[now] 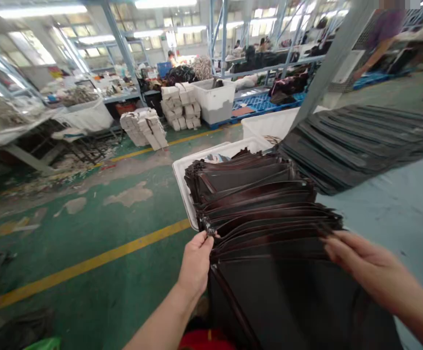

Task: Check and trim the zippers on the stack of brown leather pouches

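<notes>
A fanned stack of thin, dark brown leather panels (262,214) with ragged edges leans from a white plastic crate (183,182) toward the person. The left hand (196,262) clenches its near corner; the right hand (361,257) lies across its edge, its grip unclear. Overlapping black panels (357,141) lie beyond on a pale blue worktop (386,228).

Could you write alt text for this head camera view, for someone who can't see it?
The left hand and right hand grip the edges of a tall stack of dark leather pieces over a white bin, on a green factory floor with a yellow line.
</notes>
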`<state>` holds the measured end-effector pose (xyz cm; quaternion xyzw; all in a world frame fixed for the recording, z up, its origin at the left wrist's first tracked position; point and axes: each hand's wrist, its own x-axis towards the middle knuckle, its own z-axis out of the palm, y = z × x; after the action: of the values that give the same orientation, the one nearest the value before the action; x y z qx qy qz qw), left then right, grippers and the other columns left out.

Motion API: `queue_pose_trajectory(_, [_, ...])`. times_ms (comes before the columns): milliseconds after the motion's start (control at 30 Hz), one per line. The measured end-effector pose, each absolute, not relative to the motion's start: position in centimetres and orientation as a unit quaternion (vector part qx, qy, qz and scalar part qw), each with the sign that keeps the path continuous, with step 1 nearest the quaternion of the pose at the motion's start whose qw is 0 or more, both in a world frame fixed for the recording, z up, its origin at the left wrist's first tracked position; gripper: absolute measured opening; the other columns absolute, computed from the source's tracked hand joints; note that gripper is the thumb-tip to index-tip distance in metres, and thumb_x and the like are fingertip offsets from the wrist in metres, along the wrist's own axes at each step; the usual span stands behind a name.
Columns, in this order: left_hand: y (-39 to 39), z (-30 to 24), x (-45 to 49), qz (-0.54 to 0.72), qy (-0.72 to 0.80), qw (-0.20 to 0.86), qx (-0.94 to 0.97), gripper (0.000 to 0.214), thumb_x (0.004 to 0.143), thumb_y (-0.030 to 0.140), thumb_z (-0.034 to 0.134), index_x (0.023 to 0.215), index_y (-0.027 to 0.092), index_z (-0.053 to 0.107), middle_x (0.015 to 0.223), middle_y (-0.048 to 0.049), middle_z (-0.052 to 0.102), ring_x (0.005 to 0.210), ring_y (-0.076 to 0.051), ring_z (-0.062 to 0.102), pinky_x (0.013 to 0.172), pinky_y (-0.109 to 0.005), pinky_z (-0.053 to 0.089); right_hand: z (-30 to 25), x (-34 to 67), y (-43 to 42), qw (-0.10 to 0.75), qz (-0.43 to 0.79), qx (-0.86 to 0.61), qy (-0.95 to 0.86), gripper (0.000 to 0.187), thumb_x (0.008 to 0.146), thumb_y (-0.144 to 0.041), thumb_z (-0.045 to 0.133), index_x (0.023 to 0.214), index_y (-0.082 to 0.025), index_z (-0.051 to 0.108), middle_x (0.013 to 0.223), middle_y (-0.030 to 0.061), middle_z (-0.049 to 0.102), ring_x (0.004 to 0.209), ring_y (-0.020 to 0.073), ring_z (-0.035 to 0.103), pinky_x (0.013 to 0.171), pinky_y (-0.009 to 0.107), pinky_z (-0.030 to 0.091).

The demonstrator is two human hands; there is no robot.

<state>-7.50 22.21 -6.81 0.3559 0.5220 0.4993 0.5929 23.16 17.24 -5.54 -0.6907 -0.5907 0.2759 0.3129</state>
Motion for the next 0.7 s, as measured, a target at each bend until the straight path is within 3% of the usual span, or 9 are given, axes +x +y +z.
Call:
queue_pose_trajectory(100, [21.9, -6.5, -7.7, 0.487, 0.511, 0.612, 0.357, 0.02, 0.07, 0.027, 0.058, 0.085, 0.014, 0.065, 0.088, -0.0045, 0.065, 0.083, -0.017, 0.055, 0.081, -0.026, 0.038, -2.4, 13.1, 21.3, 0.235, 0.353, -0.59, -0.687, 0.029, 0.082, -0.037, 0.037, 0.061, -0.02, 0.047, 0.056, -0.0017, 0.045, 0.053, 0.0119, 0.043, 0.05, 0.022, 0.033])
queue_pose_trajectory(200, [22.0, -6.1, -8.0, 0.482, 0.488, 0.631, 0.363, 0.025, 0.071, 0.027, 0.059, 0.092, 0.015, 0.065, 0.091, -0.0055, 0.065, 0.084, -0.018, 0.055, 0.083, -0.027, 0.038, -2.4, 7.9, 23.5, 0.184, 0.342, -0.553, -0.737, 0.027, 0.083, -0.031, 0.038, 0.061, -0.019, 0.049, 0.056, -0.0027, 0.047, 0.054, 0.0105, 0.041, 0.052, 0.021, 0.031])
queue_pose_trajectory(367, [22.2, -6.4, -8.3, 0.475, 0.494, 0.619, 0.384, 0.028, 0.074, 0.025, 0.055, 0.1, 0.016, 0.063, 0.095, -0.0056, 0.064, 0.089, -0.019, 0.054, 0.084, -0.029, 0.037, -3.5, 7.2, 24.8, 0.13, 0.273, -0.558, -0.773, 0.027, 0.082, -0.029, 0.042, 0.058, -0.018, 0.049, 0.054, -0.0029, 0.048, 0.051, 0.0094, 0.04, 0.049, 0.02, 0.027])
queue_pose_trajectory(700, [22.2, -6.8, -8.3, 0.466, 0.508, 0.61, 0.391, 0.027, 0.075, 0.025, 0.054, 0.099, 0.016, 0.063, 0.091, -0.0045, 0.065, 0.085, -0.019, 0.054, 0.08, -0.027, 0.039, -4.0, 7.3, 25.5, 0.126, 0.303, -0.526, -0.785, 0.029, 0.082, -0.031, 0.041, 0.058, -0.018, 0.05, 0.053, -0.0035, 0.044, 0.051, 0.0094, 0.038, 0.049, 0.02, 0.026])
